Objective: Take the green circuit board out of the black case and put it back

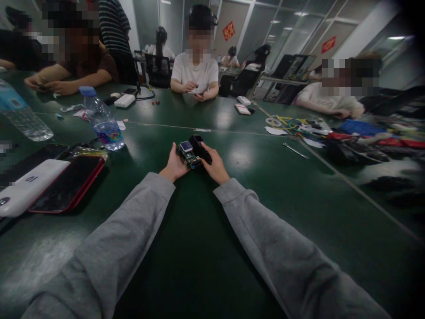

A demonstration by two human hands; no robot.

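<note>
Just above the dark green table, my two hands are close together in front of me. My left hand is closed on a small green circuit board with a little pale-framed screen on its upper part. In my right hand is a black plastic casing, gripped from its right side and tilted. The casing lies right against the board's right edge; whether the two are joined I cannot make out. Fingers hide parts of both pieces.
A water bottle and a larger bottle stand at left. Nearer are a white power bank and a red-edged phone. A wrench and heaped cables lie right. A person sits opposite.
</note>
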